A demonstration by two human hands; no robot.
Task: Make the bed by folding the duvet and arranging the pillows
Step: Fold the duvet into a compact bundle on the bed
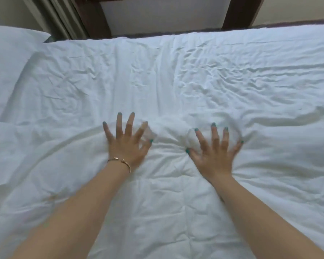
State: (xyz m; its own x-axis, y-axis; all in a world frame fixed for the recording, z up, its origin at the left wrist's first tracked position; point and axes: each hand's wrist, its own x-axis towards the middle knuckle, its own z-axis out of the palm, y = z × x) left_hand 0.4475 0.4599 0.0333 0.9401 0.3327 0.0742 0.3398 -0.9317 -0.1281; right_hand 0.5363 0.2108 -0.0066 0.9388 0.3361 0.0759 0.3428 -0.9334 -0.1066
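Both hands lie flat and spread on the duvet (163, 193), gripping nothing: the left hand (126, 144) and right hand (213, 156) flank a bunched ridge (168, 131) at the duvet's far edge. The duvet covers the near bed, the creased sheet (195, 75) beyond it; a pillow (9, 58) sits far left. To smooth well, I'd press lightly and sweep outward from that ridge (both palms together), so creases run off the sides.
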